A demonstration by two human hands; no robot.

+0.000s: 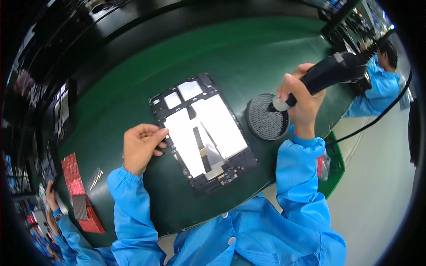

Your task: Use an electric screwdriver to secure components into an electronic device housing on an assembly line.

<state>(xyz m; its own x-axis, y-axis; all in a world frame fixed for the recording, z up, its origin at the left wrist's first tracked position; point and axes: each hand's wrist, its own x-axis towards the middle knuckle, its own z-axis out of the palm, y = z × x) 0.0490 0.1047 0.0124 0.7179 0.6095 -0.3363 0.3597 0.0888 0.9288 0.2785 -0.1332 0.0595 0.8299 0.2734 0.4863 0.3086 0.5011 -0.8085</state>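
Holding driver (pixel 333 73) w/ R hand (pixel 305 99), tip at dish (pixel 266 126); tablet (pixel 203 134) lies L, long axis slanted; L hand (pixel 141 145) nearer, grip unclear.

The small tip of the black, cylindrical power screwdriver (pixel 335 72) blurs into the round, grey, gridded dish (pixel 266 127); the lower edge crops the blue, white-buttoned jacket (pixel 262 232).

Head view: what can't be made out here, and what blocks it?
Head view, too small and dark: whether the tip of the black cylindrical power tool touches the grey round gridded tray.
Head view, fingers in the way: whether the bare left hand grips the flat black device with white panels.
Head view, behind blue right sleeve: part of the green plastic bin.
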